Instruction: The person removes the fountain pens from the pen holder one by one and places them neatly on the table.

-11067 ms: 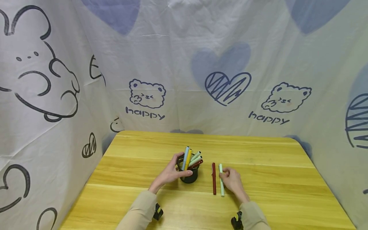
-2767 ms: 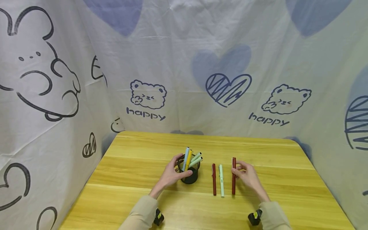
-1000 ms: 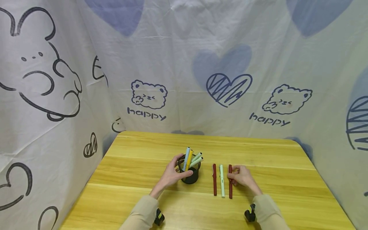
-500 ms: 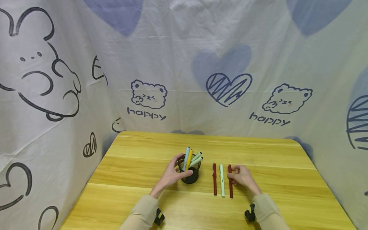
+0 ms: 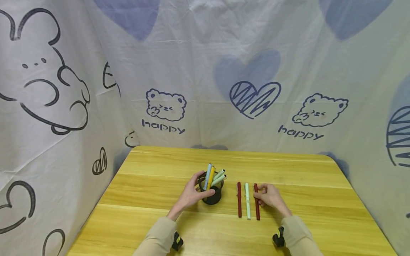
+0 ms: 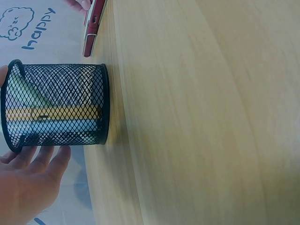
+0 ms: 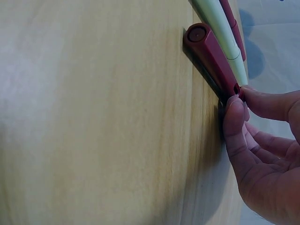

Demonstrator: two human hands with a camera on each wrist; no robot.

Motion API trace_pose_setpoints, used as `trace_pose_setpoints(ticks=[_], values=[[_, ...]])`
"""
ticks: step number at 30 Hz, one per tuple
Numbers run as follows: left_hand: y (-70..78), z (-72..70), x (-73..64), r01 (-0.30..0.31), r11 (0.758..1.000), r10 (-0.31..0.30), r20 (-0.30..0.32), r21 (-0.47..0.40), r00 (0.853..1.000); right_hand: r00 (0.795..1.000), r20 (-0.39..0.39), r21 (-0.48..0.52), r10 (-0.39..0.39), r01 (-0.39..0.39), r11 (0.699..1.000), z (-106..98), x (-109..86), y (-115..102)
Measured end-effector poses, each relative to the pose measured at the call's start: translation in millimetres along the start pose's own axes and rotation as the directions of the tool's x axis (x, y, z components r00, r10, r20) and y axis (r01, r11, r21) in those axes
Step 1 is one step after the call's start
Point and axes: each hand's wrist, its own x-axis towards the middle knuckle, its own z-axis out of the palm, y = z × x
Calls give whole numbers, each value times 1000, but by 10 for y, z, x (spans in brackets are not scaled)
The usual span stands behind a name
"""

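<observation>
My left hand [image 5: 189,195] curls round the black mesh pen holder [image 5: 211,197], which stands upright on the table. A blue pen [image 5: 207,176], a yellow pen [image 5: 210,176] and two light green pens [image 5: 219,180] lean inside it. To its right a red pen [image 5: 239,202] and a light green pen [image 5: 247,204] lie side by side, roughly parallel. Beside them is another red pen [image 5: 257,210], pinched near its upper end by the thumb and fingers of my right hand [image 5: 270,195]. In the right wrist view this pinched pen [image 7: 213,61] lies along the wood.
The wooden table [image 5: 160,185] reaches back to a pale curtain [image 5: 205,71] printed with bears and hearts. Curtain also hangs along the left and right sides. A black wrist camera [image 5: 177,241] sits at the left cuff, another wrist camera [image 5: 279,238] at the right.
The red pen that was in the holder came out in my right hand and now lies right of the light green pen. Lately its lower end shifted slightly right. My left hand stayed put.
</observation>
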Motion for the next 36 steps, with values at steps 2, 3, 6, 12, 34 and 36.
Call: trace_pose_setpoints(ticks=[2,3,6,12,34,36], values=[[-3,-1,1,-1,1000,1,1,-1,1000,1000,0,-3,3,-3,1000,0,-3,-1],[-5,-1,2,-1,1000,1,2,-2,1000,1000,0,-4,3,-3,1000,-1,-2,0],[-6,-2,3,-2,1000,2,4,-5,1000,1000,-3,-4,3,-3,1000,-2,1,2],[-1,-4,1,-3,1000,3,5,-8,1000,1000,2,-5,5,-5,1000,-2,-10,-6],[-17,-13,-3,-14,1000,14,13,12,1000,997,-43,-27,-56,55,998,-4,-75,5],[-11,-18,-11,-15,1000,15,16,19,1000,995,-68,-18,-70,69,997,-2,-80,-3]])
